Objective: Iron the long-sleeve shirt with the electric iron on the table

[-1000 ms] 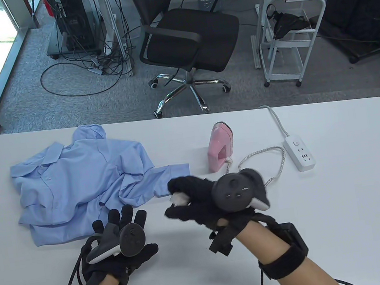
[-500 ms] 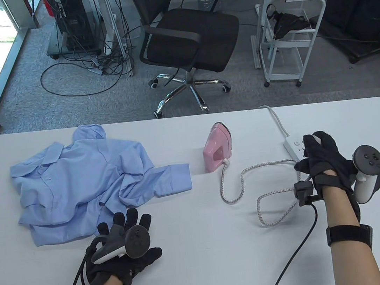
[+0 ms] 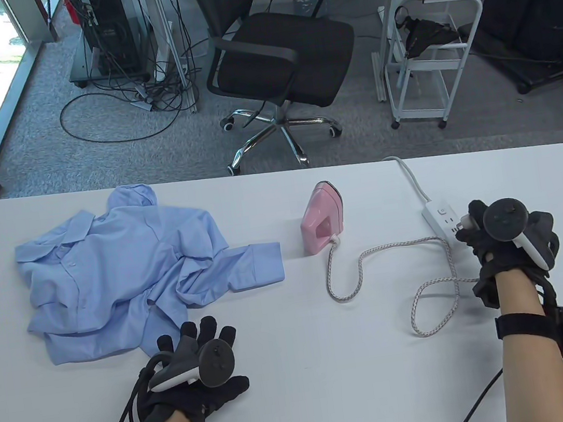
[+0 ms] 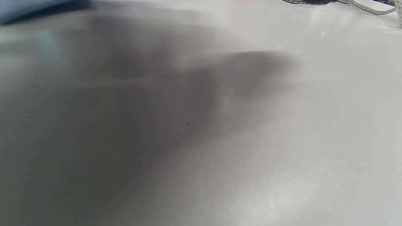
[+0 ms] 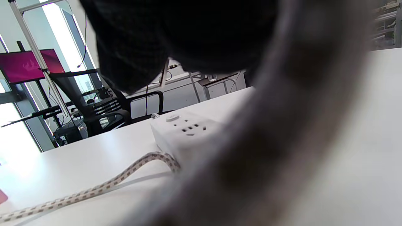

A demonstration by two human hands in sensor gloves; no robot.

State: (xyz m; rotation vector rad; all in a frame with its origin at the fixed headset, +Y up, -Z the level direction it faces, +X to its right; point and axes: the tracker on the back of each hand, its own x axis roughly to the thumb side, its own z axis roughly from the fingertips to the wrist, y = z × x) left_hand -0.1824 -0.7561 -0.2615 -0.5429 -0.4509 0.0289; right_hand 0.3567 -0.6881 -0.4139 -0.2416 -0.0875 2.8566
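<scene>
Here the right hand (image 3: 495, 238) is pinching the iron's plug (image 3: 465, 221) at the power strip (image 3: 442, 217), the left hand (image 3: 198, 364) is resting flat on the desk (image 3: 304, 375) near the shirt (image 3: 126, 264), and a misaligned plug may push the strip away.

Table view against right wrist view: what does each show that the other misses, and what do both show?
Only the table view shows the crumpled blue shirt, the upright pink iron, the left hand flat on the table, and the right hand holding the plug at the power strip. Only the right wrist view shows the strip's socket holes close up. Both show the strip and the braided cord.
</scene>
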